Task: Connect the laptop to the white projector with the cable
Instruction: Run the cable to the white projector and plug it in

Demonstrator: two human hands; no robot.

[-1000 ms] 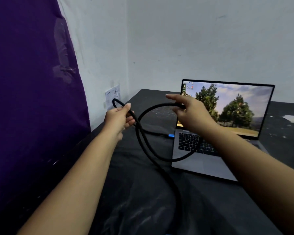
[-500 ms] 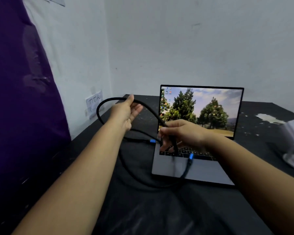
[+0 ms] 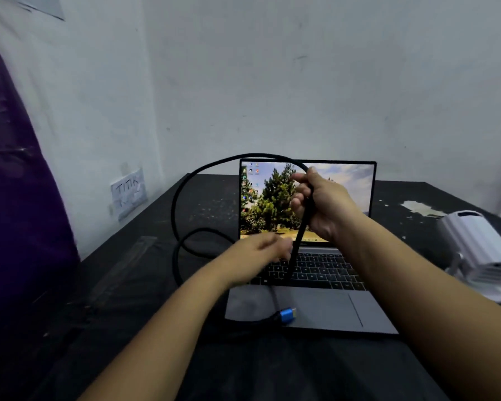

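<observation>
Cable (image 3: 301, 227) sits clamped in my right grip (image 3: 318, 204); left grip (image 3: 261, 250) blurs, state unclear. Loose plug (image 3: 287, 315) could scrape the laptop (image 3: 324, 311) if tugged.

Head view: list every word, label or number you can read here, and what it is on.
"TITIK": handwritten on the taped paper note on the left wall; a second line below is too blurred to read.
Desktop icon labels on the laptop screen: too small.
Keyboard key legends: blurred.
White projector: no readable marking.

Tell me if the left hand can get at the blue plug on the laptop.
Probably yes: the left hand hovers just above the keyboard, the blue plug lies uncovered on the laptop palmrest near it, and nothing sits between.
</observation>
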